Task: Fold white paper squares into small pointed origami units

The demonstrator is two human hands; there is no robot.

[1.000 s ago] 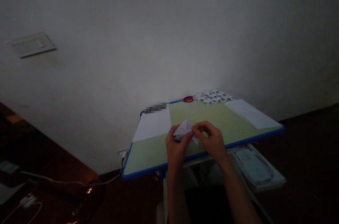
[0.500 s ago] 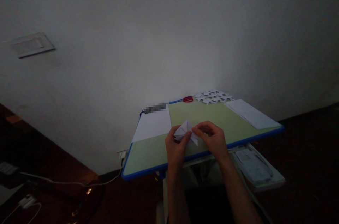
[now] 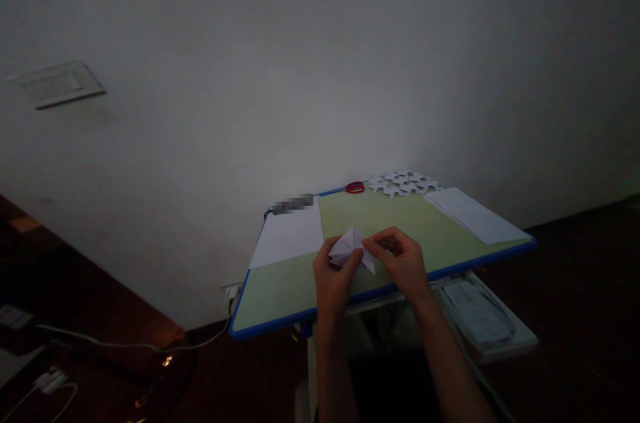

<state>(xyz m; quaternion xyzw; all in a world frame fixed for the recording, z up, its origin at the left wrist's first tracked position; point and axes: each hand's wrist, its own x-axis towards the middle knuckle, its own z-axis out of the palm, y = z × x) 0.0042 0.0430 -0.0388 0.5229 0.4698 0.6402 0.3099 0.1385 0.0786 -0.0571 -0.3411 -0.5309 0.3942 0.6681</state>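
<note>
L hand (image 3: 334, 276) pinched, R hand (image 3: 404, 262) prob.

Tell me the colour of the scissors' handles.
Red; the scissors' handles show best in the head view.

No text, label, brand, number or sign can be read.

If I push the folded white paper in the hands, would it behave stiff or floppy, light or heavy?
The folded paper is probably light, being a small paper piece. Its visible creases may make it fairly stiff, but its pointed flap would likely bend if pushed.
</note>
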